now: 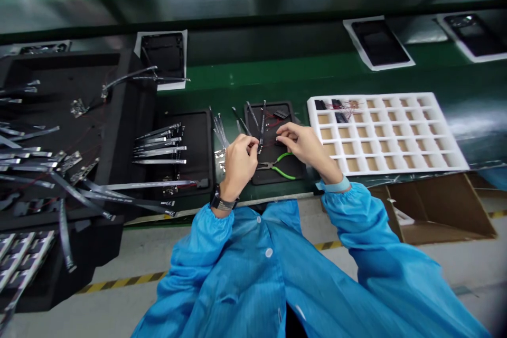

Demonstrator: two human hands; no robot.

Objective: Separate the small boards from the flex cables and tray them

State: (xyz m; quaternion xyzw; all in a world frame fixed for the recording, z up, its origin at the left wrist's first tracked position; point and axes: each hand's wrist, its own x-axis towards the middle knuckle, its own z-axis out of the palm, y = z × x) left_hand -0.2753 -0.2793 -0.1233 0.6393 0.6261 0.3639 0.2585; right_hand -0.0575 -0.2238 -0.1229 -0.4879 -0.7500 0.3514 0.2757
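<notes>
My left hand (240, 162) is closed in a pinch at the left side of a small black tray (273, 175), by the lower end of a ribbon cable (262, 122). What its fingertips hold is too small to make out. Over the tray's right side, my right hand (303, 145) has thumb and forefinger nearly together, near a small dark part at its fingertips. Green-handled pliers (283, 171) lie on the tray between and below my hands. A dark connector piece with red wires (281, 114) rests at the tray's upper right.
A white divided tray (396, 171) holding a few dark parts stands right. Left are a black tray with ribbon cables (194, 121) and a large black foam box (137, 100). Phone housings (380, 42) on white sheets lie behind. Below right is a cardboard box (443, 222).
</notes>
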